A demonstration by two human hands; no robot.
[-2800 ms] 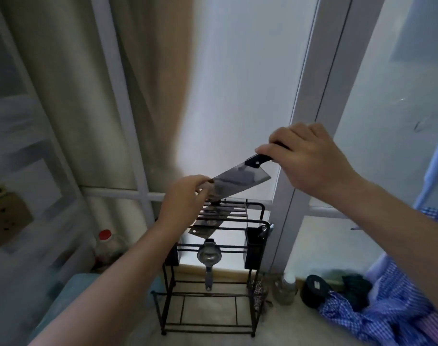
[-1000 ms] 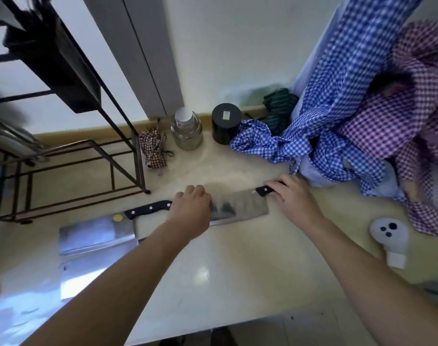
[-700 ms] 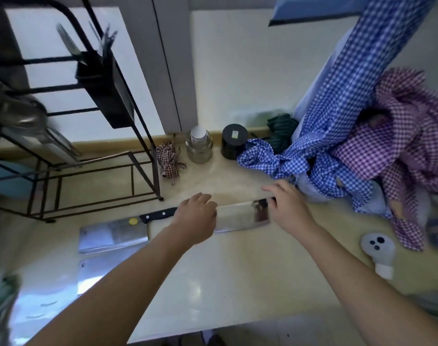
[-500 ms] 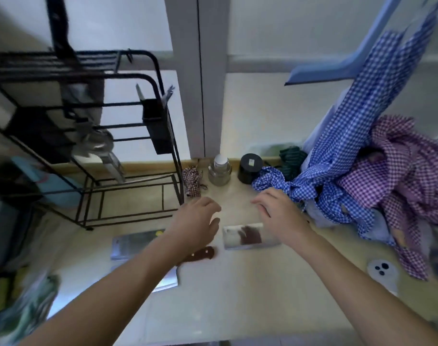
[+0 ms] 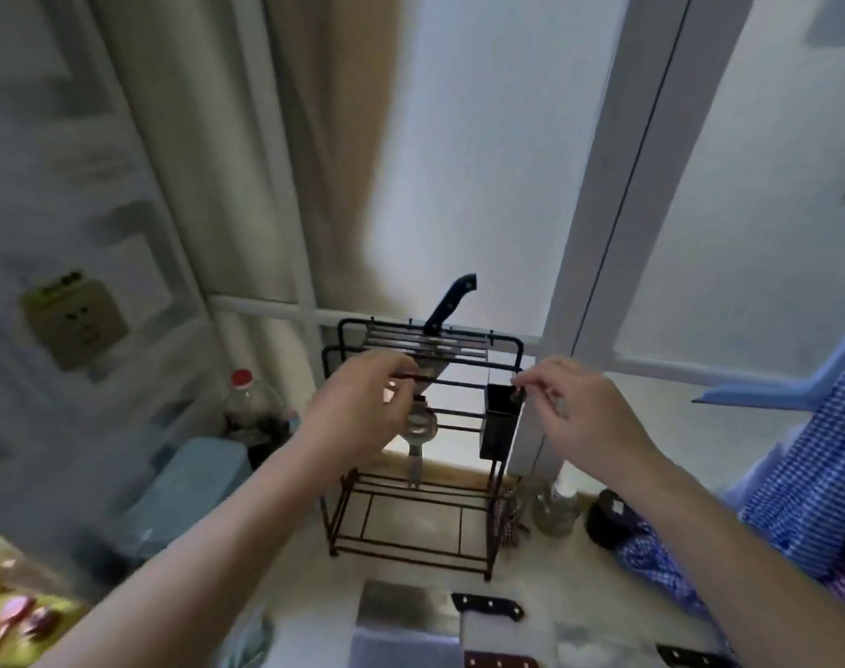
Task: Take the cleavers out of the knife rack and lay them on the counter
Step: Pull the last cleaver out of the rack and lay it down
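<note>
The black wire knife rack (image 5: 425, 474) stands on the pale counter by the window. One cleaver stays in its top slots, its dark handle (image 5: 449, 303) sticking up and to the right, the blade mostly hidden behind the bars. My left hand (image 5: 362, 412) hovers in front of the rack's left side, fingers curled and empty. My right hand (image 5: 579, 407) is raised at the rack's right corner, fingers loosely bent, holding nothing. Several cleavers (image 5: 401, 609) lie flat on the counter below the rack, one black handle (image 5: 488, 607) pointing right.
A metal strainer (image 5: 418, 431) hangs inside the rack, and a black utensil cup (image 5: 500, 426) hangs on its right side. A glass jar (image 5: 555, 508) and a black tin (image 5: 608, 518) sit right of it. Blue checked cloth (image 5: 806, 499) hangs right. A red-capped bottle (image 5: 254, 407) stands left.
Both hands let go of the cleaver laid on the counter and rose to the rack. The view swung up from the counter to the rack and window.
</note>
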